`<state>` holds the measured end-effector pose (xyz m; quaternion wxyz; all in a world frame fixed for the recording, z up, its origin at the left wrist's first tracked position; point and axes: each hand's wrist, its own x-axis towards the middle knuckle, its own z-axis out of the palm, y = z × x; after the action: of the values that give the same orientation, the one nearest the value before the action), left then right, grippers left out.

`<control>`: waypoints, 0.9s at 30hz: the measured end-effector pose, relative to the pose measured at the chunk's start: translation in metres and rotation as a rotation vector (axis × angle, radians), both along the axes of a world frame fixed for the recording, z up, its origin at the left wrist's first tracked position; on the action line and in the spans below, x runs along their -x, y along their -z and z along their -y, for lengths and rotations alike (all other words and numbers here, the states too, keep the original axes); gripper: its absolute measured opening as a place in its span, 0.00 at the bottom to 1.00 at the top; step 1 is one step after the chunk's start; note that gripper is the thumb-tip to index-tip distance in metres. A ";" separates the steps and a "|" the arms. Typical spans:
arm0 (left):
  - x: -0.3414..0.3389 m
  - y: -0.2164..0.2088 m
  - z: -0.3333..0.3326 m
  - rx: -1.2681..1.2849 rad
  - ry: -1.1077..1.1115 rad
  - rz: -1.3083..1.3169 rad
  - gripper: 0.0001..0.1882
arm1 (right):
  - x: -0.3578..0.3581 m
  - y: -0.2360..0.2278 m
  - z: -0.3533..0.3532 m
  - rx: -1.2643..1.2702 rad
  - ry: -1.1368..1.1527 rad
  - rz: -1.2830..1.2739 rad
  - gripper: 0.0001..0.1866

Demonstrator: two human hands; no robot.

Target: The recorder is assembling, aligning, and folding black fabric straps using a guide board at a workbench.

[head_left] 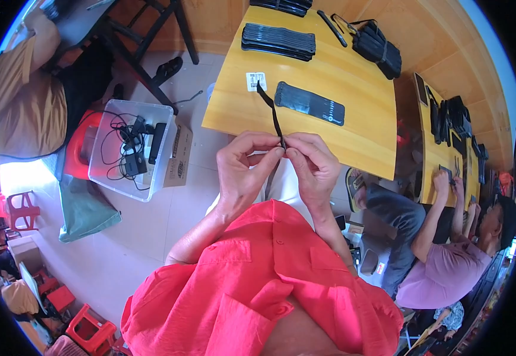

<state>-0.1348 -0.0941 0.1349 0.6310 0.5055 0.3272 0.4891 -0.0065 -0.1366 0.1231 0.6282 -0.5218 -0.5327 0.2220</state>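
My left hand (245,166) and my right hand (315,165) meet just off the near edge of the yellow wooden table (364,151). Both pinch one narrow black strap (275,118) between thumbs and fingertips. Its far end rises over the tabletop toward a small white printed label (253,81); the part between my fingertips is mostly hidden. Closest to my hands on the table lies a flat, fanned row of black straps (309,104). Farther back is a thicker stack of similar straps (278,41).
A tied black bundle (378,50) and a thin black strip (332,28) lie at the table's far right. On the left, a clear plastic bin (100,172) holds cables and adapters beside a red stool (83,148). People sit at both sides; the right one works at another yellow table (433,157).
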 end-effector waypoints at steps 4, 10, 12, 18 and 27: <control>0.000 0.004 -0.001 -0.015 -0.005 0.008 0.07 | 0.002 -0.005 0.000 0.005 0.025 0.049 0.09; -0.002 0.004 -0.004 0.005 0.013 0.015 0.06 | 0.001 -0.005 -0.001 0.016 0.058 0.125 0.10; -0.004 0.005 -0.004 0.027 0.016 0.026 0.06 | 0.000 -0.003 -0.002 0.008 0.057 0.111 0.10; -0.010 0.008 -0.004 0.042 -0.006 0.039 0.05 | 0.000 0.000 -0.002 0.025 0.052 0.029 0.09; -0.015 0.008 -0.002 -0.010 -0.031 0.001 0.04 | -0.007 0.003 -0.001 0.006 0.038 0.022 0.08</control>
<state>-0.1194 -0.0921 0.1266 0.6210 0.5033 0.3323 0.5007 0.0006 -0.1359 0.1198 0.6247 -0.5362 -0.5290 0.2059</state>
